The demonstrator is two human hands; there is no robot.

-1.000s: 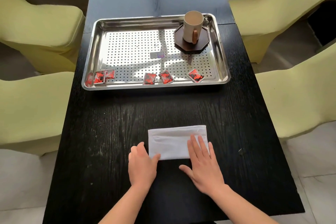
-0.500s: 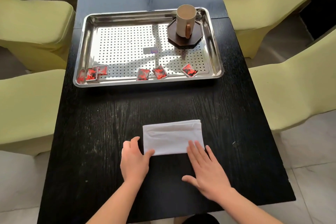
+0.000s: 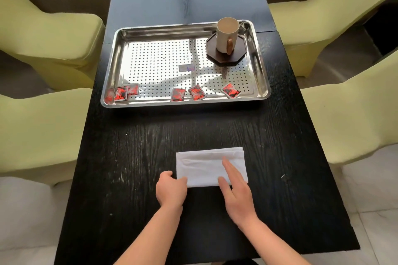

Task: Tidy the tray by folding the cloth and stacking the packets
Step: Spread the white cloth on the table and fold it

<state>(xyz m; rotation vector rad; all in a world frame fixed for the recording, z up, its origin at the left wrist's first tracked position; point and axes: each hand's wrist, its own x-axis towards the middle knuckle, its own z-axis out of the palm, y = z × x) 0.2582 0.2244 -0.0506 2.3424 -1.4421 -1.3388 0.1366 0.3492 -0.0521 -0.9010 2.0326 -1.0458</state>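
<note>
A white cloth (image 3: pixel 204 163), folded into a flat rectangle, lies on the black table in front of me. My left hand (image 3: pixel 171 189) pinches its near left corner. My right hand (image 3: pixel 235 187) lies flat with fingers together on the cloth's near right part. Farther back stands a perforated steel tray (image 3: pixel 150 64). Along its near edge lie several red-and-black packets: two overlapping at the left (image 3: pixel 125 93), two near the middle (image 3: pixel 187 93), one to the right (image 3: pixel 230 91).
A beige mug (image 3: pixel 226 34) stands on a dark octagonal coaster (image 3: pixel 241 54) in the tray's far right corner. A small sticker (image 3: pixel 186 68) sits mid-tray. Yellow-green chairs (image 3: pixel 43 127) flank the black table (image 3: pixel 150 146) on both sides.
My right hand has slid up onto the cloth's right part and turned edge-on. My left hand has closed on the near left corner. The view shifted slightly.
</note>
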